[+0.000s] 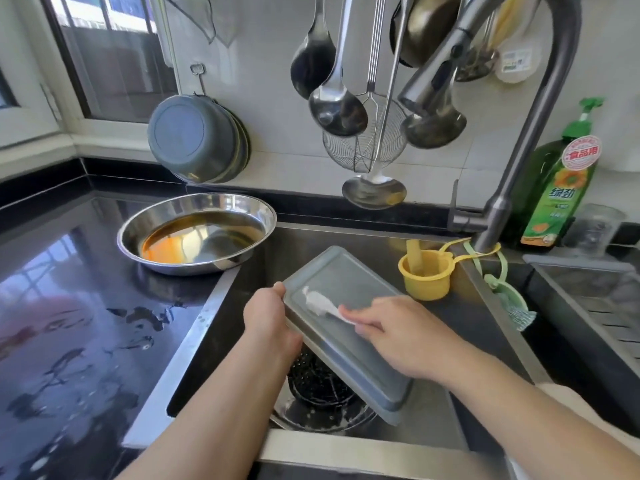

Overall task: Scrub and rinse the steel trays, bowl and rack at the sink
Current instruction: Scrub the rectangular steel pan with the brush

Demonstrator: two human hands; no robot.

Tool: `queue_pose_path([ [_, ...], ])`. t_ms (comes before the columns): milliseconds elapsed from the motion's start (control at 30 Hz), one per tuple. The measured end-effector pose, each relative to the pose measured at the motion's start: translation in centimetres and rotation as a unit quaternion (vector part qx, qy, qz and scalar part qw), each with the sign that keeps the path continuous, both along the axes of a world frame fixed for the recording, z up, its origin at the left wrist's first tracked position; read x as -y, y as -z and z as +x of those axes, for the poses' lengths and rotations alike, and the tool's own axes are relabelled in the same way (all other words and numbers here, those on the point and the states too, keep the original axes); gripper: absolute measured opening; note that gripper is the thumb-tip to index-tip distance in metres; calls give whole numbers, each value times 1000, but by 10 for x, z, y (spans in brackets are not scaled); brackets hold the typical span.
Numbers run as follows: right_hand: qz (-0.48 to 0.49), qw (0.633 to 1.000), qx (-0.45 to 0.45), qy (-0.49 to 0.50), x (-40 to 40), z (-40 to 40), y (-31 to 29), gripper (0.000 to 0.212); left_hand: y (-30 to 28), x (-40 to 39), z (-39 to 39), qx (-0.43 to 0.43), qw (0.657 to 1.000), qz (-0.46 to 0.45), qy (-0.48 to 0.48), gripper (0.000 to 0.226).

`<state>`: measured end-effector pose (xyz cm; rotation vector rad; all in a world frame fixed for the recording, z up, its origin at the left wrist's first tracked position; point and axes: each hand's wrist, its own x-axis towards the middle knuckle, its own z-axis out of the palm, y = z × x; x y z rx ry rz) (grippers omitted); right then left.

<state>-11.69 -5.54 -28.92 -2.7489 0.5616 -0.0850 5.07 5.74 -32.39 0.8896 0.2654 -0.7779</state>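
A rectangular steel tray (pixel 346 327) is held upside down and tilted over the sink (pixel 429 420). My left hand (pixel 268 317) grips its left edge. My right hand (pixel 391 336) presses a white cloth (pixel 322 303) against the tray's bottom face, fingers curled on the cloth. A round steel bowl (pixel 197 233) with orange oily residue sits on the black counter at the sink's back left corner. A perforated round steel piece (pixel 318 386) lies in the sink under the tray, partly hidden.
The faucet (pixel 519 143) arches over the sink from the right, no water running. A yellow cup (pixel 426 275) hangs inside the sink; a green dish soap bottle (pixel 557 188) stands behind. Ladles (pixel 336 105) hang above. The wet black counter (pixel 69 306) lies left, a second basin (pixel 588 296) right.
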Motion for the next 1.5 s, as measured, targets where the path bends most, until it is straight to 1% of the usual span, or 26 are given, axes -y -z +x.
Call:
queue_pose_path([
  [33, -4, 1000, 5, 1, 2, 0, -1, 39, 0, 0, 1, 0, 1000, 3, 3, 33],
  [133, -30, 992, 25, 122, 33, 5, -7, 40, 5, 3, -2, 9, 1000, -9, 16, 35],
  [167, -40, 990, 22, 130, 33, 4, -7, 41, 5, 3, -5, 12, 1000, -5, 22, 35],
  [300, -15, 1000, 16, -20, -15, -2, -3, 43, 5, 5, -4, 23, 999, 15, 26, 35],
  [333, -22, 999, 19, -15, -11, -1, -4, 43, 5, 5, -4, 26, 999, 16, 25, 35],
  [433, -56, 987, 10, 150, 32, 4, -15, 42, 3, 6, -8, 41, 999, 4, 23, 33],
  [467, -66, 984, 5, 164, 34, 2, -14, 42, 1, 6, -11, 46, 999, 1, 23, 31],
  [500, -53, 987, 9, 149, 28, 0, -12, 43, -1, 7, -13, 48, 999, 2, 25, 29],
  [600, 22, 999, 14, 21, -12, -3, -5, 43, -5, 6, -16, 46, 999, 11, 26, 23],
  [633, 18, 999, 17, 25, -7, -3, -4, 43, -7, 6, -16, 47, 998, 13, 25, 23],
  [700, -24, 991, 30, 130, 22, 4, -10, 44, -8, 6, -19, 54, 998, 10, 31, 26],
  [767, -59, 982, 25, 178, 32, 3, -10, 46, -8, 6, -23, 59, 997, 11, 42, 27],
  [800, -43, 986, 24, 161, 25, 2, -8, 46, -9, 5, -25, 59, 997, 13, 43, 26],
  [900, 21, 999, 26, 29, -16, -3, -3, 44, -15, 4, -24, 52, 998, 21, 30, 23],
  [933, 14, 999, 32, 32, -11, -3, -5, 43, -16, 4, -24, 52, 998, 19, 30, 23],
  [1033, -42, 987, 48, 149, 23, 3, -13, 44, -16, 4, -28, 71, 996, 17, 50, 28],
  [1067, -44, 987, 45, 149, 22, 2, -12, 44, -17, 4, -29, 75, 995, 21, 56, 29],
  [1100, -30, 991, 44, 119, 13, 1, -12, 45, -18, 3, -31, 76, 995, 23, 61, 30],
  [1167, 29, 998, 45, 13, -23, -1, -7, 44, -22, 2, -30, 73, 995, 26, 60, 29],
  [1200, 31, 999, 41, -7, -27, -1, -6, 44, -24, 2, -30, 77, 995, 27, 57, 27],
  [1233, 18, 999, 48, 13, -17, 1, -7, 44, -24, 2, -30, 85, 994, 29, 57, 28],
  [1300, -27, 990, 65, 121, 13, 6, -13, 45, -24, 4, -34, 112, 991, 36, 70, 32],
  [1333, -50, 986, 68, 146, 20, 6, -13, 45, -24, 5, -37, 125, 988, 40, 81, 34],
  [1367, -52, 986, 72, 142, 19, 4, -13, 45, -24, 5, -39, 137, 985, 43, 93, 35],
  [1467, 2, 996, 81, 44, -14, 0, -6, 46, -21, 7, -36, 181, 976, 54, 113, 32],
  [1500, -3, 995, 82, 51, -9, 0, -7, 45, -21, 7, -35, 197, 972, 60, 111, 33],
])
